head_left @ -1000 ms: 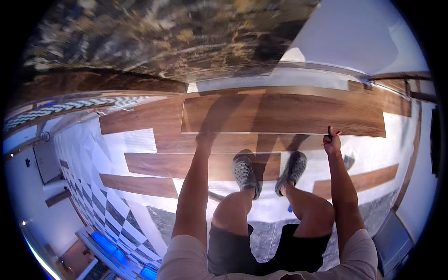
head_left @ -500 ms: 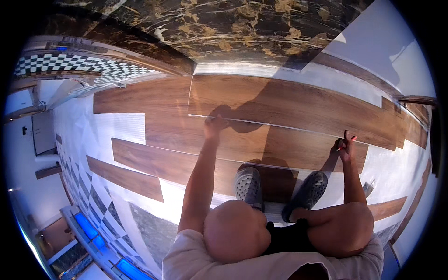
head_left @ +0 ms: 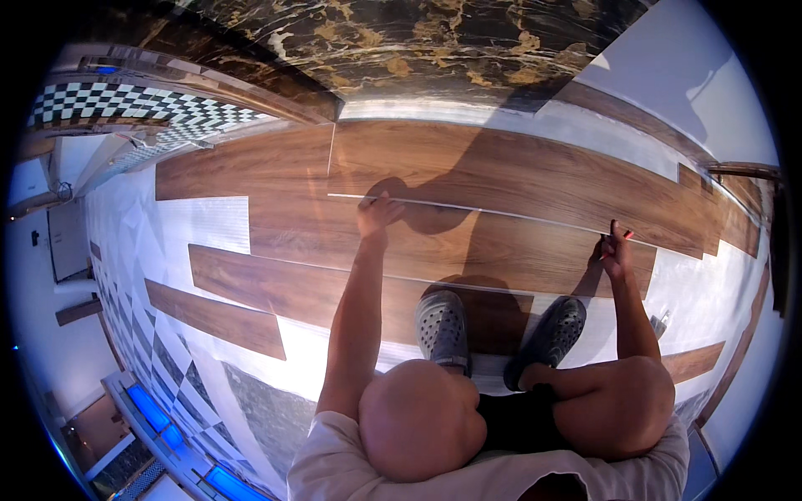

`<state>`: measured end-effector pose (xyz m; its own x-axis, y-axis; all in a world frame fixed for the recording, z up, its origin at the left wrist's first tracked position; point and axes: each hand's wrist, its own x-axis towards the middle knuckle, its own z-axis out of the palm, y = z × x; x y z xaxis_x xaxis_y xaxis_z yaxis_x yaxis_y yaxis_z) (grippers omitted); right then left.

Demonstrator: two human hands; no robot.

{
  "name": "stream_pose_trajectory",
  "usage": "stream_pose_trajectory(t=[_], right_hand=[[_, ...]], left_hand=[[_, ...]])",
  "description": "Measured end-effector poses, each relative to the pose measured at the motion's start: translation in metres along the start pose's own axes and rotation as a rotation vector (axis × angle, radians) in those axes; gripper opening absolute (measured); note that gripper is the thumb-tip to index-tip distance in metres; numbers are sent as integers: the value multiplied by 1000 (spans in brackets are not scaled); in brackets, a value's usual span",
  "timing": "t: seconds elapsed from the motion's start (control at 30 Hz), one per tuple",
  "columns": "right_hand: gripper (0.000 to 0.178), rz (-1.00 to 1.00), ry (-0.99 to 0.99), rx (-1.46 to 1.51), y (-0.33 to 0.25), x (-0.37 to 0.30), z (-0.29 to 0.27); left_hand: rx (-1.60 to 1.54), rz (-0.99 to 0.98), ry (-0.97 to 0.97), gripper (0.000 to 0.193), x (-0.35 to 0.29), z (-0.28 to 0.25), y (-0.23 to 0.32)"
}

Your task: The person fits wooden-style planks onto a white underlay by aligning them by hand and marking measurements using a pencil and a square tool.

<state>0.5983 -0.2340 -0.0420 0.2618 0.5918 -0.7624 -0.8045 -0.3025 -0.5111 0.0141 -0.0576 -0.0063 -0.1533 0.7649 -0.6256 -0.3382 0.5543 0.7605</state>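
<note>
My left hand (head_left: 380,216) rests on a brown wood-look plank (head_left: 317,232), its fingertips at the pale seam along the plank's far edge. Its fingers look stretched out, with nothing visible in them. Farther right, my right hand (head_left: 616,257) is at the same seam, near the plank's right end. It is closed around a thin red stick-like object (head_left: 628,235); red shows on either side of the fingers, but its exact kind is too small to make out. Beyond the seam lies another long plank (head_left: 518,171).
My grey clog (head_left: 442,324) and dark clog (head_left: 555,334) stand on the nearer planks. A dark gold-veined stone panel (head_left: 434,54) borders the far side. White underlay (head_left: 693,288) shows at right, and a short plank (head_left: 215,317) lies at left. Blue-lit panels (head_left: 154,411) are lower left.
The whole view has shifted slightly. My left fingers reach a little farther over the seam; my right hand keeps nearly the same place on the planks.
</note>
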Motion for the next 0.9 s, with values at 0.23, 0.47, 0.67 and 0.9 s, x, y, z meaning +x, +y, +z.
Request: stream_pose_trajectory(t=[0.23,0.47,0.67,0.9], right_hand=[[18,-106,-69,-83,-14,6,-39],[52,-7,194,-188,-22,-23,16],[44,-68,246,-173,-13,-21,28],[39,-83,313,-162,-15,-37,50]], left_hand=[[-53,95,-279,34,26,-14,-23],[333,-3,-20,31,24,-5,-18],[387,-45,37,34,26,-4,-7],[353,-24,-15,36,39,-21,-4]])
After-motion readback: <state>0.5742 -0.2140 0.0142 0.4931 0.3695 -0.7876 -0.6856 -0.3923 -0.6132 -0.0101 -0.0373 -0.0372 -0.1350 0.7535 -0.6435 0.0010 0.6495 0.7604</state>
